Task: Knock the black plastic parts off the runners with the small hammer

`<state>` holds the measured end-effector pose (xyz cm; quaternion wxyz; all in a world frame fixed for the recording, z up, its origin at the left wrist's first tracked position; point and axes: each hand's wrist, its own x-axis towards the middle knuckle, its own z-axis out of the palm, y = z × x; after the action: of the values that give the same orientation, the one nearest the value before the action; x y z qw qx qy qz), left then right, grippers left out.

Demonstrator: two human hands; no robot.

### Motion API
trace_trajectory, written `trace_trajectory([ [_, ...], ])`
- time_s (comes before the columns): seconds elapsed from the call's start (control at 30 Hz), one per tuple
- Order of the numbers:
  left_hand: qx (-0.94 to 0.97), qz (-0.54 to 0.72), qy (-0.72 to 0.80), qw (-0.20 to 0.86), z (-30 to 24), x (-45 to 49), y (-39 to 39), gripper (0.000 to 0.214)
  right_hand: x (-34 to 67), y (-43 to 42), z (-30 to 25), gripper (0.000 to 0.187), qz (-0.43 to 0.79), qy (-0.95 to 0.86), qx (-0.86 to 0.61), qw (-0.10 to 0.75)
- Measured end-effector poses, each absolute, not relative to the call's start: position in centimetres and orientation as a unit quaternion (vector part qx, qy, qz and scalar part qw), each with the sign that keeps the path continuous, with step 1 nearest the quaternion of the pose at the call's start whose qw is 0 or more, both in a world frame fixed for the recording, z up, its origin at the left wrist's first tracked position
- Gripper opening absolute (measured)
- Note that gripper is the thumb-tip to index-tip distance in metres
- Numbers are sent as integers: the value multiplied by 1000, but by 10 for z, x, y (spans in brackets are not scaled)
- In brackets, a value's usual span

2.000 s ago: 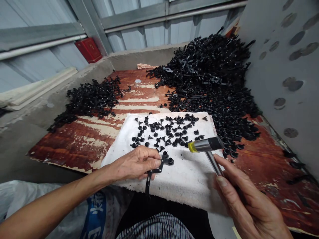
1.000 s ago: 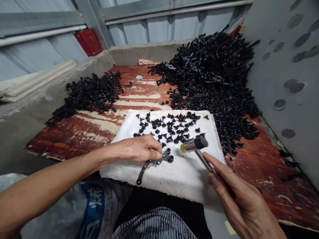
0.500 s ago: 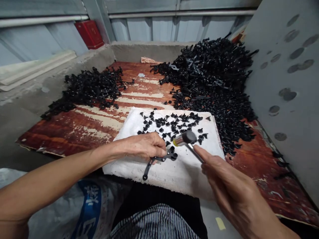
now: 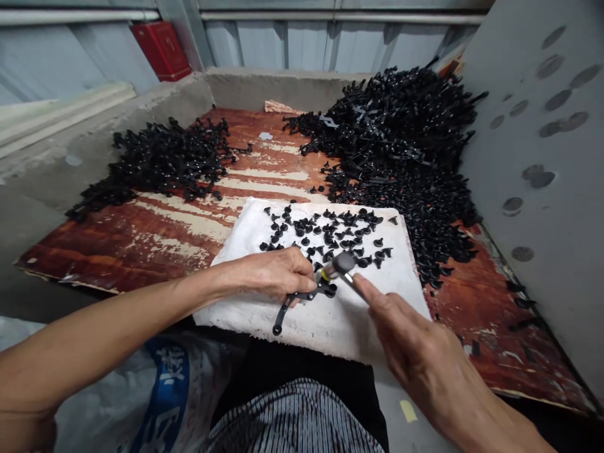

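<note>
My left hand [image 4: 285, 274] is closed on a black jointed linkage [image 4: 284, 308], its fingers pinching it near the middle while one arm with a ring end hangs toward me. In my right hand [image 4: 406, 327] is a hammer [image 4: 343, 263] with a dark rounded head and a yellow band near its striking face. That face is right over the linkage's far end; whether they touch, I cannot tell. Both hands are above a white padded board [image 4: 344, 327]. Loose black mushroom-shaped caps [image 4: 330, 233] are scattered over the board's far half.
A large heap of black parts [image 4: 401, 132] rises at the back right, beside a grey spotted panel [image 4: 533, 157]. A smaller black pile [image 4: 170, 157] lies left on the worn red-brown board [image 4: 117, 242]. A red box [image 4: 163, 50] stands on the concrete ledge, and a printed bag [image 4: 165, 384] is below left.
The hammer head has come down and slightly left, closer to the linkage's end. My left hand keeps its hold on the linkage. The whole view has shifted a little.
</note>
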<state>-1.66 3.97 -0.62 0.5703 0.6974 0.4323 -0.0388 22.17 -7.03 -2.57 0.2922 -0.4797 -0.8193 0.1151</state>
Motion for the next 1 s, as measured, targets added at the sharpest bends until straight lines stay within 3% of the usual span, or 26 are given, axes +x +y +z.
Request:
trace_trajectory([
  [0.17, 699, -44, 445, 559, -4, -15, 38, 19, 221, -67, -27, 71, 113, -817, -470, 315],
  [0.33, 724, -40, 425, 542, -3, -15, 37, 23, 213, -59, -16, 36, 185, -775, -513, 318],
  [0.47, 772, -21, 363, 522, 5, -6, 24, 23, 202, -48, -12, 19, 338, -678, -554, 346],
  [0.6, 813, -6, 333, 478, 13, 0, 7, 22, 196, -46, -17, 31, 557, -552, -538, 310],
  [0.73, 752, 151, 466, 441, 8, -14, -5, 27, 198, -55, -18, 45, 603, -457, -550, 354],
  [0.83, 647, 226, 525, 505, 1, -25, -12, 44, 197, -62, -17, 44, 585, -424, -562, 403],
  [1.0, 506, 189, 462, 703, -4, -25, -17, 50, 183, -69, -23, 42, 581, -433, -566, 393],
])
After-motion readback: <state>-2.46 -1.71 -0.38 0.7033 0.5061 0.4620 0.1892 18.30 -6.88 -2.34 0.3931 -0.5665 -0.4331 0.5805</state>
